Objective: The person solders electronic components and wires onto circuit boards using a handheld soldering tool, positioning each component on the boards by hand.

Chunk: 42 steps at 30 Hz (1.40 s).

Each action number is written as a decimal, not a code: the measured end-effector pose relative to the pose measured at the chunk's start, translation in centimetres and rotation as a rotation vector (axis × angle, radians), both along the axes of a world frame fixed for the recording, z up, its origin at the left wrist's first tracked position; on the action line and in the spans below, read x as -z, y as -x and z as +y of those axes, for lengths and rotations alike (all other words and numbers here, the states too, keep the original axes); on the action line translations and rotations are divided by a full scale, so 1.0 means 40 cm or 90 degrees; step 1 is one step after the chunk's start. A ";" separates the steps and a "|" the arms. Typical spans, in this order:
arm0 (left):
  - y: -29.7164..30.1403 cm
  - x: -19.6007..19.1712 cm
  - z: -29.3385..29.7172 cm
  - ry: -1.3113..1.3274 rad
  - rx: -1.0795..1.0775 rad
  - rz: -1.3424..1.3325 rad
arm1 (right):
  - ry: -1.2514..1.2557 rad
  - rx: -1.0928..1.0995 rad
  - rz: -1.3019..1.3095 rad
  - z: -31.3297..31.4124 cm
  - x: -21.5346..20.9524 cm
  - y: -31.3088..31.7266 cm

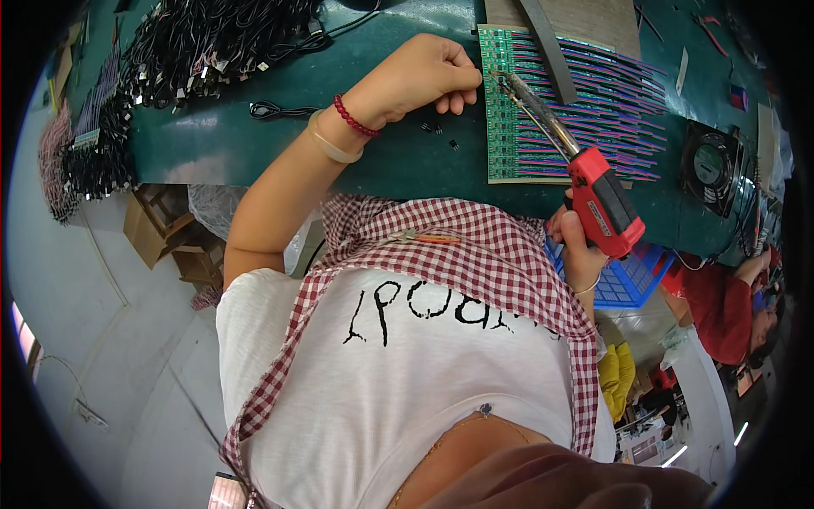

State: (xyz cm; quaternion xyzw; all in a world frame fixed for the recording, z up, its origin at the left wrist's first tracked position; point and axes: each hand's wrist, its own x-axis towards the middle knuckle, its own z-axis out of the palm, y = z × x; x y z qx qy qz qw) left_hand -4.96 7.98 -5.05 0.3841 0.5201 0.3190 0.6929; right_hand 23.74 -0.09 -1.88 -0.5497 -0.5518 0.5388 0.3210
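Note:
My left hand (434,75) is closed in a pinch at the left edge of a green circuit board panel (502,136). Whatever its fingertips hold, if anything, is too small to make out. My right hand (578,246) grips a red and black soldering gun (606,202). The gun's metal tip reaches over the panel's upper left part, close to my left fingertips. Rows of thin coloured wires (593,110) run rightward from the panel. A grey flat bar (549,51) lies across the wires. Several tiny black parts (432,128) are on the green table below my left hand.
Bundles of black cables (203,51) cover the table's left side, near a coiled black cable (280,110). A black fan (714,168) stands at the right. Below the table are a blue basket (627,280) and cardboard boxes (157,225). Another person in red (716,305) sits at the right.

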 end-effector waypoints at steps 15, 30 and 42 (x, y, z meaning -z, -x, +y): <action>-0.001 0.001 -0.003 -0.002 -0.007 -0.004 | 0.002 0.010 -0.045 0.000 -0.007 0.010; -0.004 -0.001 -0.004 -0.009 -0.013 0.017 | 0.035 0.033 0.047 0.003 -0.035 0.007; 0.006 -0.010 -0.013 -0.021 -0.005 0.014 | 0.043 0.020 0.064 0.002 -0.046 0.019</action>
